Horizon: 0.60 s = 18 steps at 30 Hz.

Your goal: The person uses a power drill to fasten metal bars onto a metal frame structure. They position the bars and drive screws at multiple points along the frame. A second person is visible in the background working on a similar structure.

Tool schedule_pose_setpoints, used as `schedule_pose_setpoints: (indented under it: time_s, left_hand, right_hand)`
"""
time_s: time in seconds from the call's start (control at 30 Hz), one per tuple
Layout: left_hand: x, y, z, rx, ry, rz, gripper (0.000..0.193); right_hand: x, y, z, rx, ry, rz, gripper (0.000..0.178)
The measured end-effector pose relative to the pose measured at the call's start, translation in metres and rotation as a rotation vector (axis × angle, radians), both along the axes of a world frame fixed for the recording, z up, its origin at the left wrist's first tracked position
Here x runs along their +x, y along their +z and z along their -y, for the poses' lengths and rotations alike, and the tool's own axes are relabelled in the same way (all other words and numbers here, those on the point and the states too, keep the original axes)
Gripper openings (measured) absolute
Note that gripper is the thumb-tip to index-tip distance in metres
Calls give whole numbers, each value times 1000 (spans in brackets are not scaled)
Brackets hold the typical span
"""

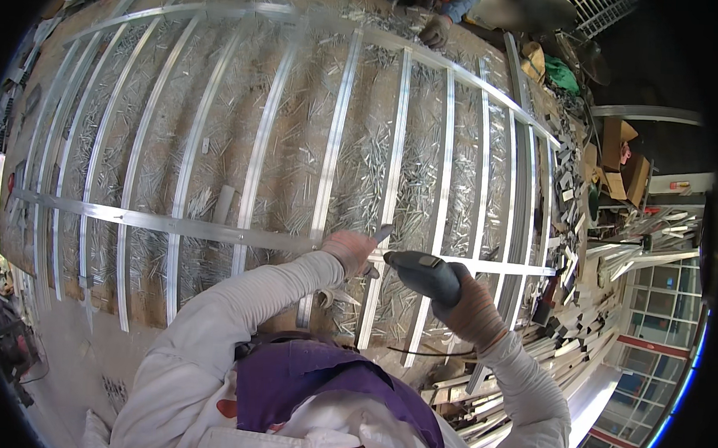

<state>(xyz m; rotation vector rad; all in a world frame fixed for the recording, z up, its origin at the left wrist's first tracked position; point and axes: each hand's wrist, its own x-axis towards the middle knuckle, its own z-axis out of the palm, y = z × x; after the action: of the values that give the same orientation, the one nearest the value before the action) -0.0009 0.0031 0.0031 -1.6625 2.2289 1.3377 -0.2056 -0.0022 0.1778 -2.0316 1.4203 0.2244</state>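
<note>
Purple cloth point(296, 377) hangs nearest; right hand point(475, 313) clasps a dark-grey power tool point(425, 276); left hand point(348, 247), grip unclear, meets a silver metal crossbar point(270, 238).

On the right, an open cardboard box point(612, 144) sits near a green bag point(561, 74), with paned windows point(663, 303) beyond.

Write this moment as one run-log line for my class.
right grip: holding dark power tool | left grip: at metal crossrail | tool nose: near crossrail | metal bits: strewn between slats
</note>
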Motion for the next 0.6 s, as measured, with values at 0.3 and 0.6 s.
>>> schedule_pose_setpoints:
  time_s: [0.3,0.6]
  left_hand:
    - [4,-1,0,-25,5,-77,100]
    - [6,0,2,-1,-1,-71,101]
  right_hand:
    - [4,2,9,18,36,43,48]
    - [13,10,13,12,69,-54,48]
